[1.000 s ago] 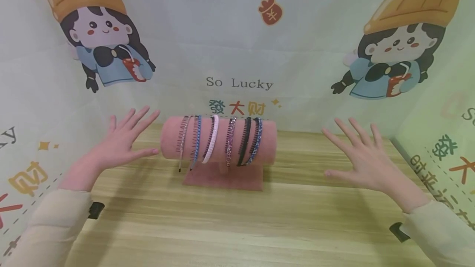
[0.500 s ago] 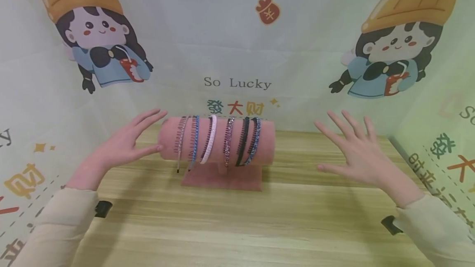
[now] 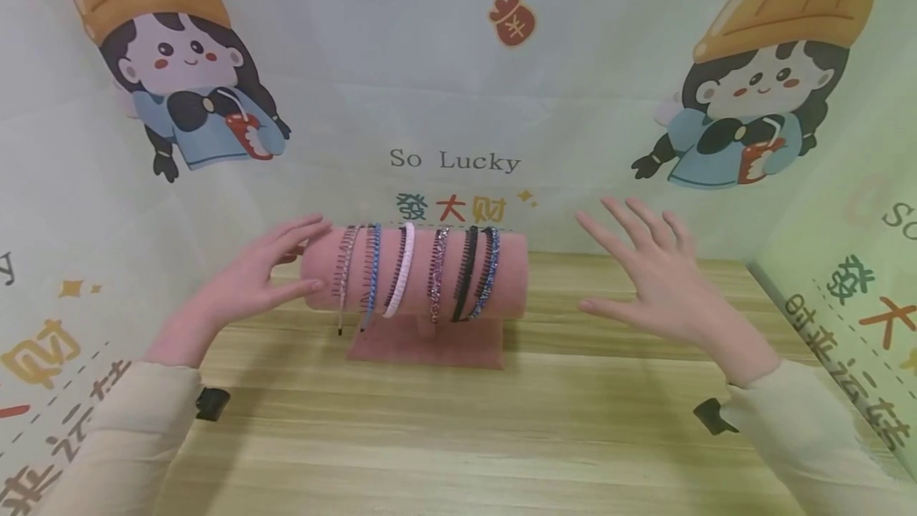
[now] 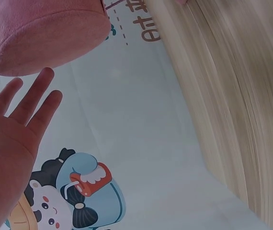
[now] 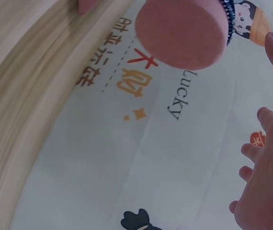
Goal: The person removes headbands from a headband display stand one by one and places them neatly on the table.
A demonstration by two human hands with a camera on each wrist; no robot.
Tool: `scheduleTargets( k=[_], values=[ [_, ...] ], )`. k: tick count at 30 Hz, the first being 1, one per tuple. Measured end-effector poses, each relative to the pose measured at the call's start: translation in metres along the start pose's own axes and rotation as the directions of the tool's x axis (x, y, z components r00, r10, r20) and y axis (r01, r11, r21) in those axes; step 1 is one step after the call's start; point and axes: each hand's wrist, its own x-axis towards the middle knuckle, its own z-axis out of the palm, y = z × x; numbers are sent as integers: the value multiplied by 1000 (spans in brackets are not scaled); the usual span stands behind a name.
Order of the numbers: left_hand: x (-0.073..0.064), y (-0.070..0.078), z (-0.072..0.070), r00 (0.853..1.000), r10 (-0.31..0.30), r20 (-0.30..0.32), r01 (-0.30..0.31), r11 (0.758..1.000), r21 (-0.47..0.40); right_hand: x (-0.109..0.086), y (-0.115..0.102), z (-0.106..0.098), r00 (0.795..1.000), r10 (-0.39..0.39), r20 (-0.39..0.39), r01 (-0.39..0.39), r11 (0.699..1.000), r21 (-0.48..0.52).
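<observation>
A pink velvet display roll (image 3: 423, 277) stands on its flat pink base (image 3: 423, 351) in the head view. Several toothed headbands hang over it: silver (image 3: 345, 273), thin blue (image 3: 372, 277), pale pink (image 3: 401, 277), glittery pink (image 3: 438, 277), black (image 3: 466, 277) and glittery blue (image 3: 490, 277). At the roll's left end is my left hand (image 3: 247, 281), fingers loosely bent and thumb apart; I cannot tell whether the fingertips touch it. My right hand (image 3: 655, 285), its fingers spread, hovers right of the roll with a gap between, holding nothing.
The wooden tabletop (image 3: 458, 436) extends in front of the stand. A printed cloth (image 3: 458, 86) rises behind and along both sides. Small black pieces (image 3: 212, 403) show beside the sleeves.
My left hand has moved right to the roll's left end, its fingers bending a little. My right hand has moved left, nearer the roll. The headbands stay in place.
</observation>
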Motion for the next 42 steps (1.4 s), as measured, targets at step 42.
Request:
scheduleTargets(
  k=[42],
  values=[
    [8, -5, 6, 993, -93, 67, 105, 974, -201, 72, -74, 31, 992, 49, -120, 24, 844, 536]
  ],
)
